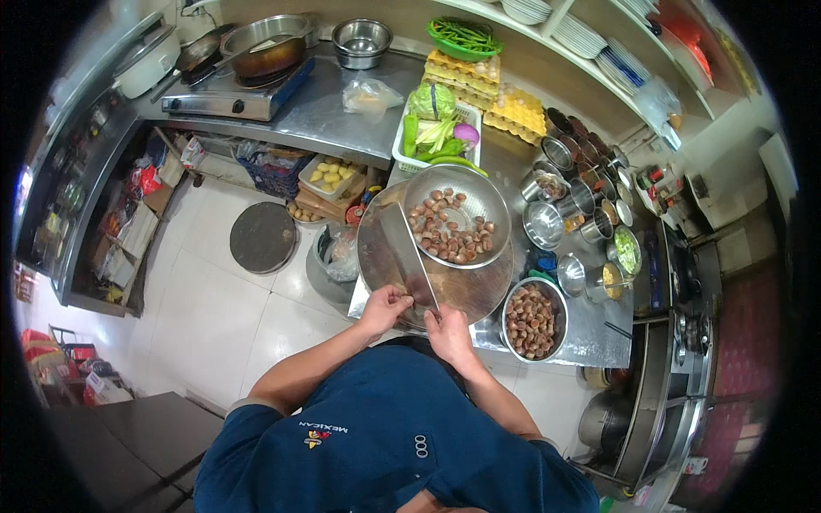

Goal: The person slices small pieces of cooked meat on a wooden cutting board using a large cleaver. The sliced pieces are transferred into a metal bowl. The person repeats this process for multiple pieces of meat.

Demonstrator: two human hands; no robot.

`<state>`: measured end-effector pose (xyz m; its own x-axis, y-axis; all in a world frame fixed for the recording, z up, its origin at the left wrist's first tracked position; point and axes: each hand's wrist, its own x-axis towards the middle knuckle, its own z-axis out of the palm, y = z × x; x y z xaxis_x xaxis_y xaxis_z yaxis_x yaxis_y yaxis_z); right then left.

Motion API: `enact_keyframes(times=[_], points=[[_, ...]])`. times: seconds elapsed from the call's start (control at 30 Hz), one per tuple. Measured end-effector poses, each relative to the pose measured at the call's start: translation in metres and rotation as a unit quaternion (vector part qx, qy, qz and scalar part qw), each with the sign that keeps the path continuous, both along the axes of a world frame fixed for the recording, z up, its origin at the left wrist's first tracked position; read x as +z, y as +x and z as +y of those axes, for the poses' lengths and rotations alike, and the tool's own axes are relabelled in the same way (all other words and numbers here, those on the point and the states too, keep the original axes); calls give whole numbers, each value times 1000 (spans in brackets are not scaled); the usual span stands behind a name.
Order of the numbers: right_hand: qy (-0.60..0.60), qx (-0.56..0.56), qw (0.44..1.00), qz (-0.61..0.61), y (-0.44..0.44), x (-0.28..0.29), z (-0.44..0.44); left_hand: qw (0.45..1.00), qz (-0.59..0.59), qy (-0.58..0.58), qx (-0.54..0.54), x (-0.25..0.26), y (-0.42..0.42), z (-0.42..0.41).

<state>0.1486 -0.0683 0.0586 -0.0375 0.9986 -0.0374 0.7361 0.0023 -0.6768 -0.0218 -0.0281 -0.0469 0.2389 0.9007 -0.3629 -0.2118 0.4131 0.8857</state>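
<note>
A broad cleaver [410, 260] is held over the round wooden chopping block [462, 295], its blade pointing away from me. My right hand [451, 335] is shut on its handle at the near end. Close to the blade's lower left side is my left hand [385, 311], fingertips pinched together; whether a small thing sits between them is too small to tell. A perforated metal strainer bowl [481, 195] rests on the far side of the block, with brown chestnuts [457, 240] spread in it. Right of the block, a steel bowl [508, 333] holds many more chestnuts [531, 320].
Beyond the strainer stands a white basket [399, 144] of vegetables, near yellow egg trays [513, 115]. Several steel containers [580, 195] crowd the right side. A lidless bucket [317, 263] is left of the block. A gas stove [215, 102] carries a pan.
</note>
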Motion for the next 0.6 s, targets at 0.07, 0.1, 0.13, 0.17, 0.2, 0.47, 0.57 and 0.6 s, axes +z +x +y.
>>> enact_keyframes(times=[0.07,0.1,0.13,0.17,0.2,0.47,0.57,0.6], points=[[-11,-21,999,31,2,3,-4,996,40,82,-6,-16,2,1],[-23,-33,998,53,6,5,-6,991,61,121,-10,-21,2,0],[-35,-47,995,77,11,6,-9,990,95,90,-52,-9,-3,2],[-38,-56,994,80,15,8,-12,985,130,58,-93,4,-11,6],[-41,-63,994,82,18,12,-14,978,162,26,-131,14,-17,9],[-44,-44,998,23,16,12,-10,869,348,335,-108,2,-16,23],[-41,-32,999,11,13,3,-8,900,317,296,-49,-3,-20,28],[-45,-28,999,1,11,2,-8,902,317,289,-42,1,-24,27]])
